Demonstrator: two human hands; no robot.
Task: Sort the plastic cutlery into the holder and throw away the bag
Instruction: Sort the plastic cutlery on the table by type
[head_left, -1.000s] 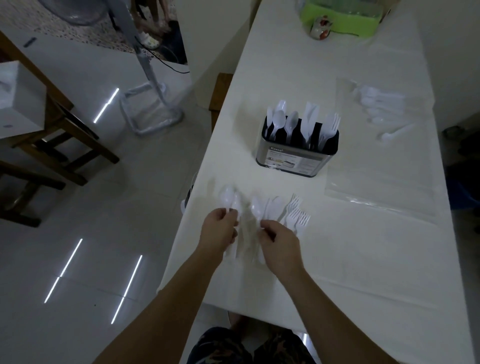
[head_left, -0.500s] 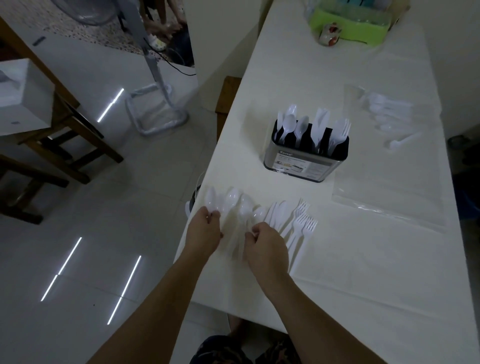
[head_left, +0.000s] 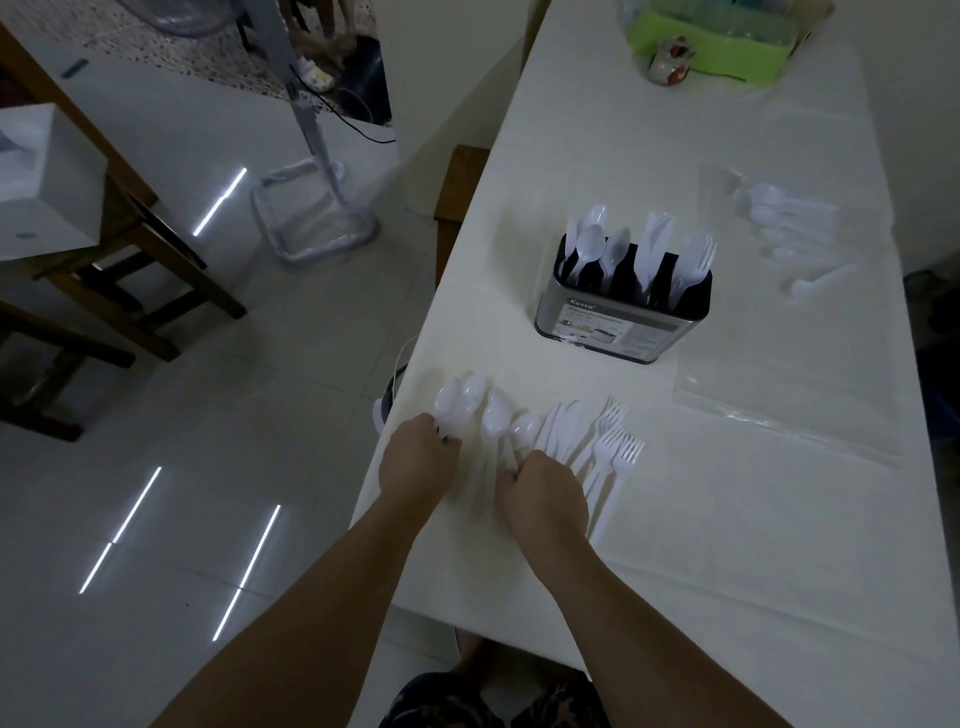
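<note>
White plastic everywhere, low light. We read "Kosso" or similar on the label of the holder (head_left: 626, 306); the smaller print is too blurred for us.

Holder is a metal-sided tub with a black insert, standing upright on the surface (head_left: 727, 519), with spoons, knives and forks standing in separate slots.

Nearer us than the holder, loose cutlery lies in a row: spoons (head_left: 462, 402) on the left, knives (head_left: 558, 428) in the middle, forks (head_left: 613, 447) on the right.

Right of the holder we see the clear bag (head_left: 779, 364) lying flat, with a few white pieces (head_left: 784, 223) in its far end.

Beyond the holder at the far end of the surface: a green tray (head_left: 727, 47) with a small jar (head_left: 670, 60) in front.

Left of the holder, off the surface: a fan stand (head_left: 311, 171) and a wooden chair (head_left: 130, 249) on the tiled floor.

Left hand (head_left: 418, 462), knuckles up, is closed around the handles of the leftmost spoons. Right hand (head_left: 545, 493), also knuckles up, is curled over the handles of the next spoons, pinching them; its back hides the knife handles. Both forearms reach in from below.
</note>
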